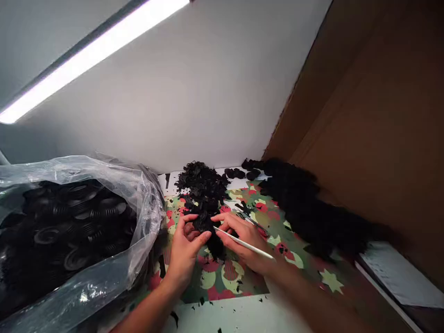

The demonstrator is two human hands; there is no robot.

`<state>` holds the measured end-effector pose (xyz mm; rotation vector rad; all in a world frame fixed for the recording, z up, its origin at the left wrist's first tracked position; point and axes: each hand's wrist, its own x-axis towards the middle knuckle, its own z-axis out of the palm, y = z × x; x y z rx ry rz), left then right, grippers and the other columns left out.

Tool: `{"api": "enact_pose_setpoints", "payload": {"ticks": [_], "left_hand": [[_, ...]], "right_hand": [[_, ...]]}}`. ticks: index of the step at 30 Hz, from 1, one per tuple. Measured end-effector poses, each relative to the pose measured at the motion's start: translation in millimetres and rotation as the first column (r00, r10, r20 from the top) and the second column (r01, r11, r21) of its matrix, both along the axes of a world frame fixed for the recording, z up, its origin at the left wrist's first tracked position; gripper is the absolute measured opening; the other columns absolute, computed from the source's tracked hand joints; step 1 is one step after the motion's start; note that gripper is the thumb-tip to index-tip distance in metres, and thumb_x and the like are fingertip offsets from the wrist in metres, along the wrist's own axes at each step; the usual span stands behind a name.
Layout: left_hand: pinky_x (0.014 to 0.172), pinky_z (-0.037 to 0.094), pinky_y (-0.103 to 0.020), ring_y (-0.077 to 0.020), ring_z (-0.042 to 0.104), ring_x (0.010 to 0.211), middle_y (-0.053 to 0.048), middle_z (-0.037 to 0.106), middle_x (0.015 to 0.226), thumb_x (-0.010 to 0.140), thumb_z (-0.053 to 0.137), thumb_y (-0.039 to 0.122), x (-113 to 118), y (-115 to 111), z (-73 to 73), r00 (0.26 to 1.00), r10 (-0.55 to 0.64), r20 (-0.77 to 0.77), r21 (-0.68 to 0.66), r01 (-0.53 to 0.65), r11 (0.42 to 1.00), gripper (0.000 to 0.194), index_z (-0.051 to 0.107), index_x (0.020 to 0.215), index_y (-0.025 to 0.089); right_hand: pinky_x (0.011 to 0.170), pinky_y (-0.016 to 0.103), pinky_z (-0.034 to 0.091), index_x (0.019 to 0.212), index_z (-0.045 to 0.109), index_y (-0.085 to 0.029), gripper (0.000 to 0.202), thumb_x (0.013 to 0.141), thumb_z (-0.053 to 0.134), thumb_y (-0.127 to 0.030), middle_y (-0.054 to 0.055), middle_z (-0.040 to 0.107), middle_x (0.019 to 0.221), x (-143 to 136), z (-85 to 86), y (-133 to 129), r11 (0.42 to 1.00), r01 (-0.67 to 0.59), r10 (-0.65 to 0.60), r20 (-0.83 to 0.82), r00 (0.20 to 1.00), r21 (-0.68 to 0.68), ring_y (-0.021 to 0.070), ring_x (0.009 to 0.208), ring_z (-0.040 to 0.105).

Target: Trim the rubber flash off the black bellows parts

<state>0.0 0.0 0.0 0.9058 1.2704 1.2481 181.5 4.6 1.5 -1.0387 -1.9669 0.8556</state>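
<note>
Between the fingertips of my left hand (185, 245) is a small black ribbed piece (204, 221), apparently rubber. My right hand (248, 236) grips a slim white pen-like tool (253, 247), its tip against or close to the right side of that piece; the tip's shape is too small to make out. Both hands are over a patterned sheet (231, 273) in green, red and yellow. Just beyond them rises a heap of curly black scraps (201, 180). More black material lies beneath the held piece, partly hidden by my fingers.
At left, a clear plastic bag (145, 217) holds many black ringed parts (69, 222). A long black pile (305, 208) runs along the cardboard wall (374, 129) at right. Papers (402, 273) lie at lower right. Black crumbs dot the white tabletop (229, 319). A tube lamp (104, 51) shines above.
</note>
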Motion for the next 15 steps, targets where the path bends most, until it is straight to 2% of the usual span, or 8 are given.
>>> {"api": "enact_pose_setpoints", "payload": {"ticks": [4, 9, 13, 15], "left_hand": [[0.073, 0.055, -0.029, -0.0191, 0.07, 0.081, -0.001, 0.072, 0.085, 0.057, 0.089, 0.027, -1, -1, -4.6, 0.999, -0.018, 0.027, 0.044, 0.017, 0.999, 0.055, 0.06, 0.103, 0.021], [0.081, 0.056, -0.03, -0.0203, 0.071, 0.09, -0.002, 0.074, 0.093, 0.056, 0.089, 0.021, 1, 0, -6.1, 0.998, -0.003, 0.066, 0.099, -0.003, 0.995, 0.055, 0.062, 0.104, 0.023], [0.071, 0.054, -0.025, -0.0169, 0.07, 0.079, 0.001, 0.072, 0.085, 0.051, 0.086, 0.011, 4, 2, -4.6, 0.989, 0.035, 0.147, 0.085, -0.048, 0.995, 0.061, 0.064, 0.106, 0.023], [0.064, 0.051, -0.023, -0.0152, 0.067, 0.073, 0.001, 0.072, 0.085, 0.049, 0.083, 0.008, 4, 4, -1.9, 0.975, 0.052, 0.216, 0.039, -0.062, 0.997, 0.064, 0.065, 0.108, 0.023]], "right_hand": [[0.084, 0.034, 0.05, 0.117, 0.061, -0.022, 0.024, 0.102, 0.047, -0.033, 0.004, 0.072, 0.095, 1, -0.6, -2, 1.0, 0.018, -0.016, 0.063, 0.998, -0.019, 0.0225, 0.095, 0.068], [0.085, 0.033, 0.049, 0.115, 0.059, -0.021, 0.02, 0.101, 0.045, -0.02, 0.005, 0.074, 0.098, -12, -4.5, -5, 0.985, 0.045, -0.071, 0.154, 0.986, 0.168, 0.0221, 0.096, 0.069], [0.073, 0.034, 0.047, 0.094, 0.055, -0.021, 0.019, 0.095, 0.042, -0.008, 0.007, 0.071, 0.089, -18, -20.0, 5, 0.918, 0.177, -0.29, 0.294, 0.911, 0.356, 0.0232, 0.077, 0.067], [0.068, 0.034, 0.045, 0.082, 0.05, -0.023, 0.021, 0.093, 0.043, -0.007, 0.006, 0.067, 0.081, -12, -24.3, 14, 0.901, 0.241, -0.37, 0.346, 0.862, 0.361, 0.0237, 0.072, 0.064]]}}
